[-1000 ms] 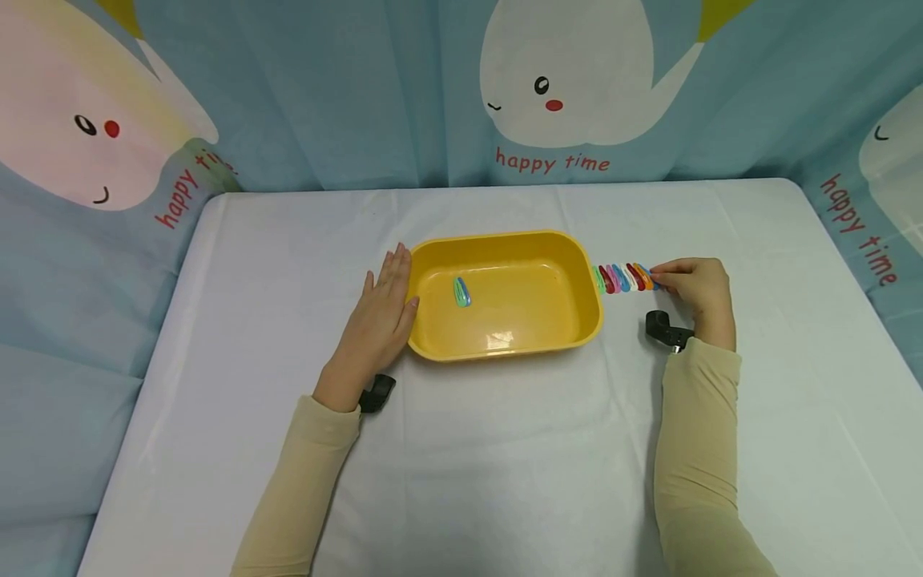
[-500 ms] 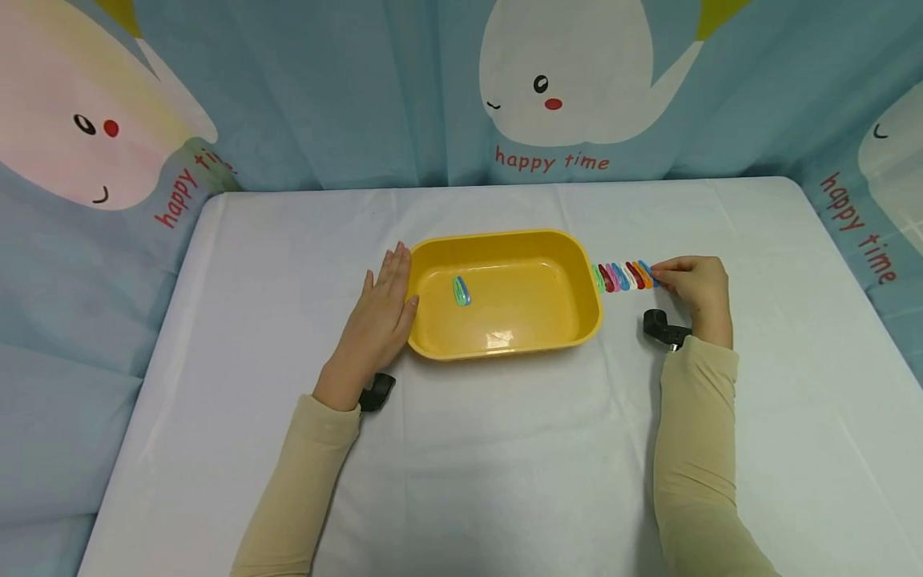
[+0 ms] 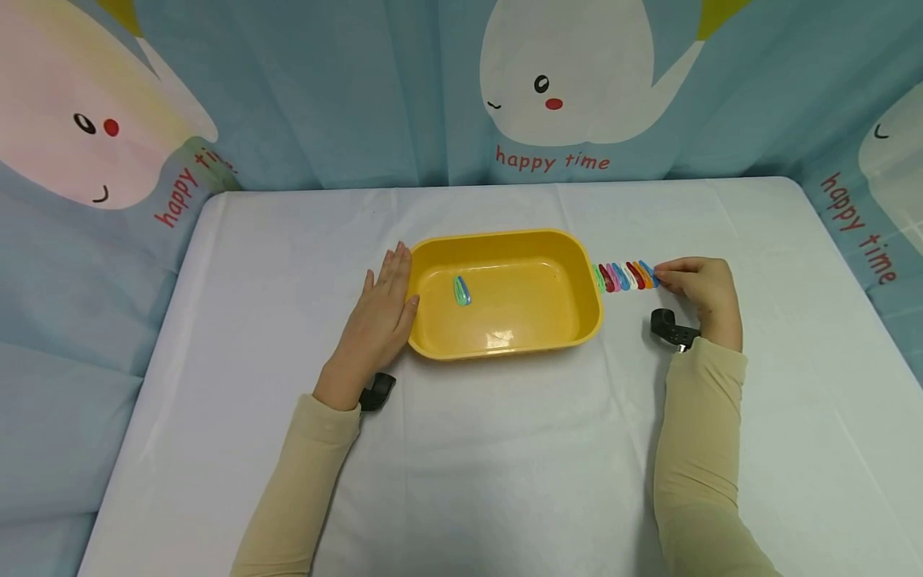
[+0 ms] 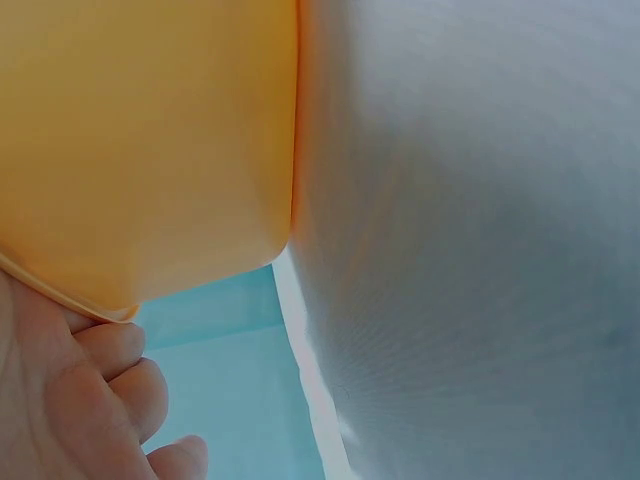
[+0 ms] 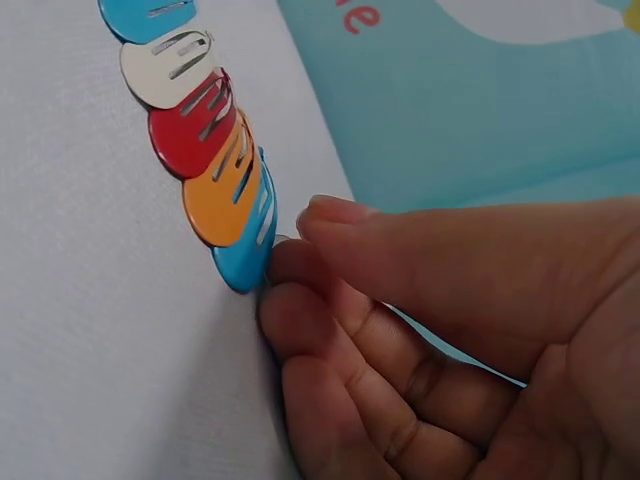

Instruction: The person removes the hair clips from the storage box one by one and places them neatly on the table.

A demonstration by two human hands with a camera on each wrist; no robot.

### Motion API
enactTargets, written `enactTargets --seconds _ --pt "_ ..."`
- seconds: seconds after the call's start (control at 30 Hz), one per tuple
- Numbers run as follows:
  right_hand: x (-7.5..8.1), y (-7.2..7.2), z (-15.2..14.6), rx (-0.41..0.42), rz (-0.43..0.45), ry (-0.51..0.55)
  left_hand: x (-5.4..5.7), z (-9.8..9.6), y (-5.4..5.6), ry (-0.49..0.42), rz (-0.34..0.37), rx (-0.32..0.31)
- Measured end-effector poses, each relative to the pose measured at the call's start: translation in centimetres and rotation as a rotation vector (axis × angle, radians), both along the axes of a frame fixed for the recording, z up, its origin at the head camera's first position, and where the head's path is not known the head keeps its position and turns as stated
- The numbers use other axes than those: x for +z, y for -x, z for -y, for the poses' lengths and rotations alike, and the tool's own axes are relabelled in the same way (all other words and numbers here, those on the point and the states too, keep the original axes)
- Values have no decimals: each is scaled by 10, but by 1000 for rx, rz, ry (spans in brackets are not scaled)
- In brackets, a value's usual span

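Observation:
A row of overlapping snap hair clips (image 3: 626,276) in several colours lies on the white table, right of the yellow basin (image 3: 505,344). At its right end is a blue clip (image 5: 247,245). My right hand (image 3: 703,292) is beside that blue clip, fingertips right at its edge; the thumb (image 5: 400,260) stands apart from the clip and the fingers bend loosely. My left hand (image 3: 378,316) rests with fairly straight fingers along the basin's left side, fingers at its rim in the left wrist view. Inside the basin, towards the left, lie a green clip (image 3: 459,292) and a blue one partly beneath it.
A white cloth covers the table (image 3: 519,465). A blue curtain (image 3: 324,96) with whale prints hangs around its back and sides. Black wrist cameras sit by the left wrist (image 3: 377,393) and the right wrist (image 3: 671,327).
My right hand has shifted slightly to the right, baring more of the blue clip at the row's end. The left hand, basin and the clips inside it have stayed put.

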State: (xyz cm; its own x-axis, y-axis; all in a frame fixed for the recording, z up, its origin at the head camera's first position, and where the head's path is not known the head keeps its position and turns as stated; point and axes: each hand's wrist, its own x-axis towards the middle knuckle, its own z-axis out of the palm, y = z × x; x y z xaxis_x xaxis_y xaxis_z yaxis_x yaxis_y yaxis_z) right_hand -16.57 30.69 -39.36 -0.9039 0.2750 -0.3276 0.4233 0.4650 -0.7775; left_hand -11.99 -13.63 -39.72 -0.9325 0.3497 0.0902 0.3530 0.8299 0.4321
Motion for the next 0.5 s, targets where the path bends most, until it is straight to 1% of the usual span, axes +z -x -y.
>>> enactTargets --seconds 0.23,0.47,0.5 --pt "1 -3 -3 -23 -25 48 0 0 0 1 1 0" --pt "1 -3 -3 -43 -39 71 0 0 0 -1 4 -1" --pt "2 -3 -3 -47 -42 88 1 0 0 -1 6 -1"
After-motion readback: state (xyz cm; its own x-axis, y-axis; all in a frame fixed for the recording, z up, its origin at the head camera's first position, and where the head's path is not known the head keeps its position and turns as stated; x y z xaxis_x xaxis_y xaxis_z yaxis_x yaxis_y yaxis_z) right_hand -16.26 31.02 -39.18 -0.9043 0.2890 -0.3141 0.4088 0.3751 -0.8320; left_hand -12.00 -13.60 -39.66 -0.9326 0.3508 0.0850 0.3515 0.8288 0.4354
